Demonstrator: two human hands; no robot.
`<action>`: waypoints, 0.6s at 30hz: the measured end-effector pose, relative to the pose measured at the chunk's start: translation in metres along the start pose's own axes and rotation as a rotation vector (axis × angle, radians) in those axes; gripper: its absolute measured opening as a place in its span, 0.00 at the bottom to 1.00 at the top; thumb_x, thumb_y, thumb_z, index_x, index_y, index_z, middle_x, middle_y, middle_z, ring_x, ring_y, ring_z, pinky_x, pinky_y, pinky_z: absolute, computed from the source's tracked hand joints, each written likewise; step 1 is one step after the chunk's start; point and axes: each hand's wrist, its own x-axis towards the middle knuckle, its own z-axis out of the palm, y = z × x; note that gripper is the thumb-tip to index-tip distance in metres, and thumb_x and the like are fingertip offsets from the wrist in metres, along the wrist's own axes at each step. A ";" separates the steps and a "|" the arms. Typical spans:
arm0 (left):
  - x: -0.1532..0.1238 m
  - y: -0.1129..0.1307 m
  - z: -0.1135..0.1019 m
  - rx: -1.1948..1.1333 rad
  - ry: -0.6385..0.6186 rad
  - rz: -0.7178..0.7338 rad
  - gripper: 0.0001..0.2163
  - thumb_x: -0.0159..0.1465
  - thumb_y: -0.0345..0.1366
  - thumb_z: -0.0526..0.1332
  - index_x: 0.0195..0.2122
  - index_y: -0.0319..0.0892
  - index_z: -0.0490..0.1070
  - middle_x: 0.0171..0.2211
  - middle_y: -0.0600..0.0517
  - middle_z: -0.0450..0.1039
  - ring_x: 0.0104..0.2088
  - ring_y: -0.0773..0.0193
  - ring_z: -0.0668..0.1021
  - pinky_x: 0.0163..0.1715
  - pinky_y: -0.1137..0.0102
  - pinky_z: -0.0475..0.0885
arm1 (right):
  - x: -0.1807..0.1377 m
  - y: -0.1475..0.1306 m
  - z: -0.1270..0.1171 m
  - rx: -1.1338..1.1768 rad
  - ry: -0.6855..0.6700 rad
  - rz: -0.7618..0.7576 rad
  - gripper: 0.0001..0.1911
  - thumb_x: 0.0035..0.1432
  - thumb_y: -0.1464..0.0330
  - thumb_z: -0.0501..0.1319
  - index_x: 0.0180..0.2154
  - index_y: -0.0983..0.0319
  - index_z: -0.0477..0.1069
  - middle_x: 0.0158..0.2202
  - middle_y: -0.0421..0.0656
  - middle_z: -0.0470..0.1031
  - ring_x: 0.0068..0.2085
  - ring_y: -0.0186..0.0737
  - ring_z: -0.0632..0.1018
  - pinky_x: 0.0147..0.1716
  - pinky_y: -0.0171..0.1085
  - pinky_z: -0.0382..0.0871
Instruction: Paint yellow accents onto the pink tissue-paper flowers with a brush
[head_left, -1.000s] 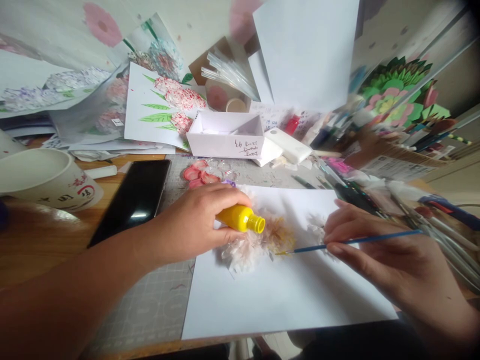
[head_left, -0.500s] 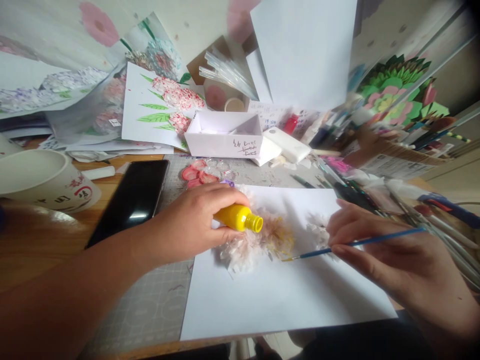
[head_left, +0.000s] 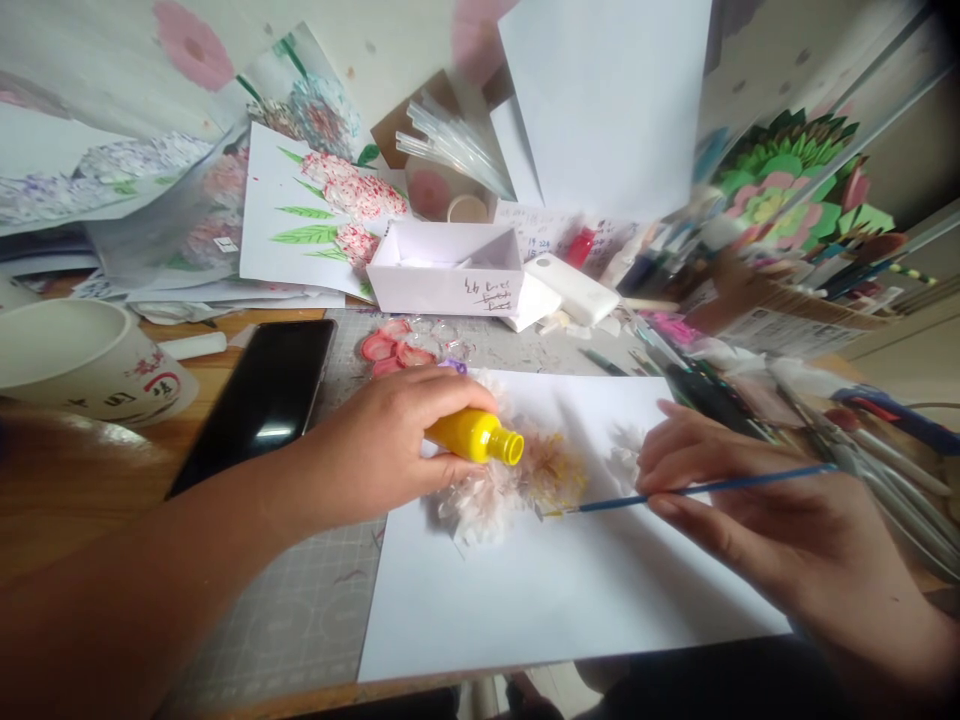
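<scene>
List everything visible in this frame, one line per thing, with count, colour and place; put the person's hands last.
paint bottle: one, yellow, uncapped, lying sideways in the left hand over the sheet
paintbrush: one, blue handle, in the right hand, tip at the tissue flower
tissue flower: one, pale pink with yellow dabs, on the white sheet
white sheet: one, white, on the cutting mat at the near edge
cutting mat: one, grey, under the sheet
phone: one, black, left of the hands
cup: one, white with red marks, far left
paper box: one, white, behind the sheet
flower pictures: several, pink and green, back left
pens and brushes: many, mixed colours, right
left hand: one, gripping the bottle
right hand: one, pinching the brush
</scene>
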 end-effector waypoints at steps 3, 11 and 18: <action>0.000 0.000 0.000 0.000 -0.005 -0.004 0.12 0.55 0.29 0.69 0.40 0.45 0.73 0.38 0.55 0.78 0.38 0.62 0.78 0.42 0.70 0.70 | 0.001 0.000 0.002 -0.016 -0.016 -0.015 0.03 0.59 0.63 0.67 0.32 0.52 0.75 0.28 0.35 0.82 0.34 0.41 0.83 0.52 0.47 0.71; 0.000 0.001 -0.001 -0.009 -0.014 -0.005 0.12 0.56 0.29 0.69 0.41 0.44 0.73 0.40 0.54 0.79 0.40 0.62 0.78 0.43 0.70 0.70 | 0.000 0.002 -0.001 -0.006 -0.063 -0.018 0.02 0.59 0.63 0.67 0.33 0.51 0.75 0.28 0.33 0.81 0.33 0.39 0.82 0.56 0.48 0.69; -0.001 0.000 0.001 0.005 0.002 0.017 0.14 0.55 0.29 0.71 0.42 0.43 0.73 0.40 0.55 0.79 0.41 0.64 0.78 0.43 0.72 0.69 | -0.002 0.003 -0.003 0.005 -0.098 -0.027 0.03 0.58 0.67 0.68 0.34 0.53 0.75 0.30 0.32 0.81 0.36 0.35 0.82 0.59 0.42 0.64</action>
